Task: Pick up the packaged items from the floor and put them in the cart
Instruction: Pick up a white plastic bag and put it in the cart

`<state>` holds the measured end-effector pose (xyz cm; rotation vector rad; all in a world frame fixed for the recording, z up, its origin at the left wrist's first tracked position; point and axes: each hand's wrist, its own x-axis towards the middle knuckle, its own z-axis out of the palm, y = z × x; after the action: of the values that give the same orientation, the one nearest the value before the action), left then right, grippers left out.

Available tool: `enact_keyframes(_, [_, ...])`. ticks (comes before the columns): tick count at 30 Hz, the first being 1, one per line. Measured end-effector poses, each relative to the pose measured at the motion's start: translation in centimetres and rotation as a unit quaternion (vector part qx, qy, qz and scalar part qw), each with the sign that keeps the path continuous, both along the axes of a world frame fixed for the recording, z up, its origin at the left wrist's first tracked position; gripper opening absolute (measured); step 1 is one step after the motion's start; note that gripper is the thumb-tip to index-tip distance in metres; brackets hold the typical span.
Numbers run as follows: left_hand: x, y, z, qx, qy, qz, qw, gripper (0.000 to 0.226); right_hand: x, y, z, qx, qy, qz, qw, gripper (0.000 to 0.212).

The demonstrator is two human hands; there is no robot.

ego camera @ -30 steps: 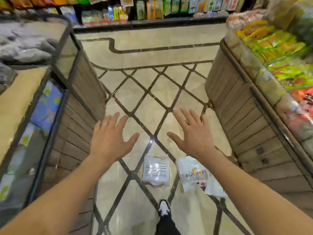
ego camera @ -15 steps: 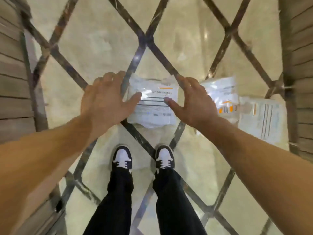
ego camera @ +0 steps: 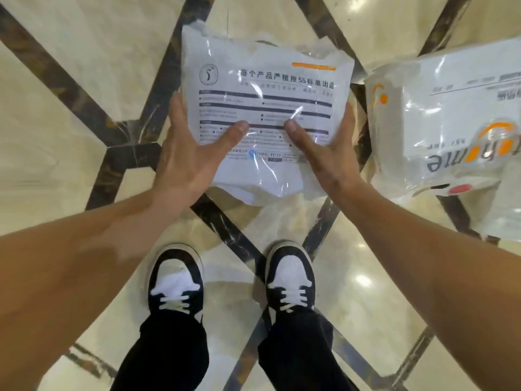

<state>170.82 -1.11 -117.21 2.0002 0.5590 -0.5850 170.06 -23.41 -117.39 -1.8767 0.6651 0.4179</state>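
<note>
Head view: the grip is two-handed, the left hand (ego camera: 184,162) and right hand (ego camera: 324,162) clasping opposite sides of the white plastic package (ego camera: 265,108), thumbs pressed on its printed face and fingers tucked beneath, likely because the soft bag would sag from one side. Whether it has left the floor (ego camera: 70,131) I cannot tell. A second package (ego camera: 451,122) lies just beside it, right. No cart shows.

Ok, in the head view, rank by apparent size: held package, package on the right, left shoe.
1. Held package, fully visible.
2. Package on the right, cut off by the frame, so possibly larger.
3. Left shoe.
</note>
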Motion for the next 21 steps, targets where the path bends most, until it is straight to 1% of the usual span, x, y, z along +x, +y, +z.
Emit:
enact_keyframes(3, [-1.1, -0.1, -0.4, -0.018, -0.031, 0.023, 0.999, 0.095, -0.6, 0.3, 0.2, 0.014, -0.010, -0.009, 1.000, 0.105])
enact_keyframes(5, [-1.7, -0.6, 0.6, -0.009, -0.039, 0.028, 0.999, 0.086, -1.2, 0.6, 1.1, 0.014, -0.006, -0.011, 1.000, 0.102])
enact_keyframes(7, [-2.6, -0.8, 2.5, 0.001, -0.040, 0.032, 0.999, 0.083, -1.7, 0.8, 2.8, 0.010, -0.009, -0.011, 1.000, 0.099])
enact_keyframes(10, [-3.9, -0.7, 6.5, 0.012, -0.041, 0.040, 0.998, 0.087, -2.3, 0.8, 7.0, 0.012, -0.016, -0.011, 1.000, 0.089])
enact_keyframes(13, [-3.9, -1.3, 12.1, 0.017, -0.045, 0.043, 0.998, 0.089, -2.5, 0.3, 12.3, 0.017, -0.028, -0.019, 0.999, 0.074])
enact_keyframes(15, [-3.2, -2.2, 16.6, 0.010, -0.052, 0.045, 0.998, 0.089, -2.1, -0.4, 16.4, 0.017, -0.036, -0.029, 0.999, 0.075])
enact_keyframes(18, [-1.6, -3.9, 23.7, -0.001, -0.078, 0.024, 0.997, 0.082, -1.3, -2.1, 23.1, 0.021, -0.048, -0.061, 0.997, 0.088])
enact_keyframes(21, [0.3, -6.2, 31.7, -0.006, -0.108, -0.011, 0.994, 0.077, -0.7, -4.8, 31.1, -0.010, -0.060, -0.082, 0.995, 0.079])
